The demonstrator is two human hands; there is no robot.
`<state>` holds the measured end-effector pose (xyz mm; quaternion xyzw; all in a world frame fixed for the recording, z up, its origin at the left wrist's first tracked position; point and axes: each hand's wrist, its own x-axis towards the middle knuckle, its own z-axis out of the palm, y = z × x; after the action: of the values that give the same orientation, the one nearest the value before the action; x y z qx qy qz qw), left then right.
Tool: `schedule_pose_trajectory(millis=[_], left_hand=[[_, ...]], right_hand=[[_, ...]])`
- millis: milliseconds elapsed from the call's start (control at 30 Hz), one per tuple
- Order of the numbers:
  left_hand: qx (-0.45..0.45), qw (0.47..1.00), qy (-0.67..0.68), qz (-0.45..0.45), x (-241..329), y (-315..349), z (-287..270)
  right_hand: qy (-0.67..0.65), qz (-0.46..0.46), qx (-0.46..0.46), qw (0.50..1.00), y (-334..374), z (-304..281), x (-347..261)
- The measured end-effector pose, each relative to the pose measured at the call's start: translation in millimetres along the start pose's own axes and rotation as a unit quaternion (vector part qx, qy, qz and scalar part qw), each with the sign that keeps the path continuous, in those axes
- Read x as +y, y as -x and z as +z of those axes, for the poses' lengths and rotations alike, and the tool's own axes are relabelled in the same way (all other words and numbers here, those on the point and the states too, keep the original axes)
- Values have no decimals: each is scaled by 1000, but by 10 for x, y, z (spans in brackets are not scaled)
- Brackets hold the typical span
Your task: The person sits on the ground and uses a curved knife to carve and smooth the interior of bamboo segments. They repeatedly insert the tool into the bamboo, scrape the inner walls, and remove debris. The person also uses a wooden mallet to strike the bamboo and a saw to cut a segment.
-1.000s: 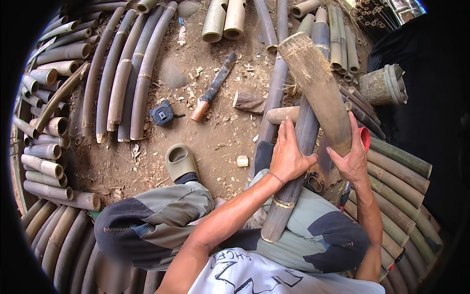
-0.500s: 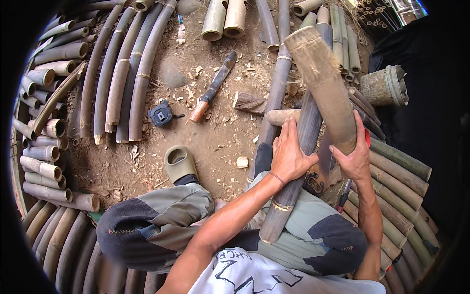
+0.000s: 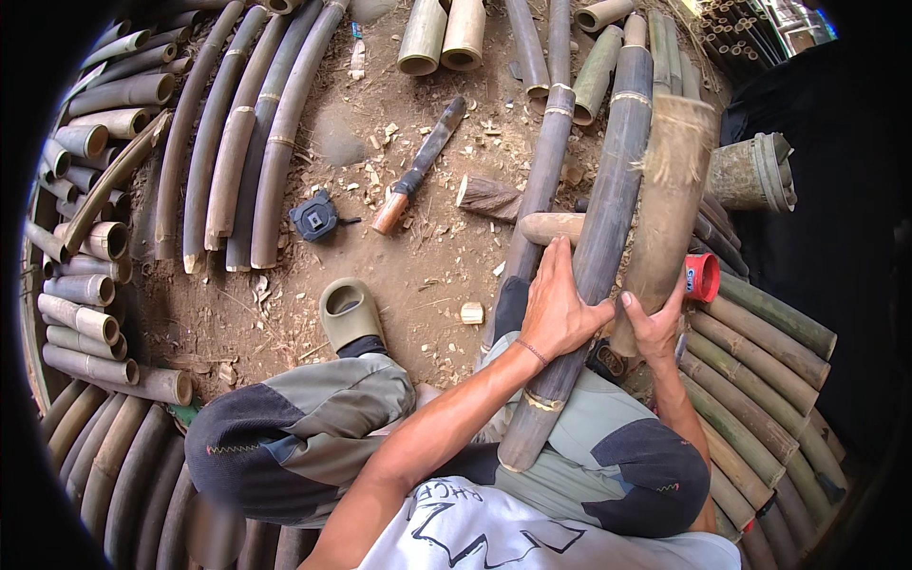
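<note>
A long dark bamboo pole (image 3: 608, 204) slopes from the far ground down onto my lap. My left hand (image 3: 562, 309) grips it around the middle, fingers along its left side and thumb across the top. In my right hand (image 3: 657, 328) is a short, thick bamboo piece (image 3: 670, 195), held near its lower end just right of the pole. Its upper end looks frayed and fibrous. A pale rounded wooden peg (image 3: 553, 228) sticks out beside the pole, just beyond my left fingertips. A round red object (image 3: 702, 277) shows beside my right fingers; its kind is unclear.
A machete (image 3: 421, 161) and a dark tape measure (image 3: 317, 218) lie on the chip-strewn ground. Cut bamboo (image 3: 112, 465) is stacked at left and, as green-brown lengths (image 3: 760, 380), at right. A bucket (image 3: 752, 173) lies at the far right. My sandalled foot (image 3: 350, 312) is in front.
The short bamboo piece has swung from leaning left across the pole to nearly upright on its right. My right hand has shifted left and turned, uncovering the red object. My left hand stays.
</note>
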<state>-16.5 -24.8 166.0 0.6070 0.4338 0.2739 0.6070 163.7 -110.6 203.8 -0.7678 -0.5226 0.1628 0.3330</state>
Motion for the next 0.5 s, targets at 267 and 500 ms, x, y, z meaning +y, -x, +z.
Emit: schedule_pose_trajectory(millis=[267,500], left_hand=[[-161,964,176,-119,96,-130,-115],[-111,972,189,-83,-36,-119,-129]], right_hand=[[16,122,9,992,1448,540,1225],[307,-361,-181,862,-1001,-1095,-1829]])
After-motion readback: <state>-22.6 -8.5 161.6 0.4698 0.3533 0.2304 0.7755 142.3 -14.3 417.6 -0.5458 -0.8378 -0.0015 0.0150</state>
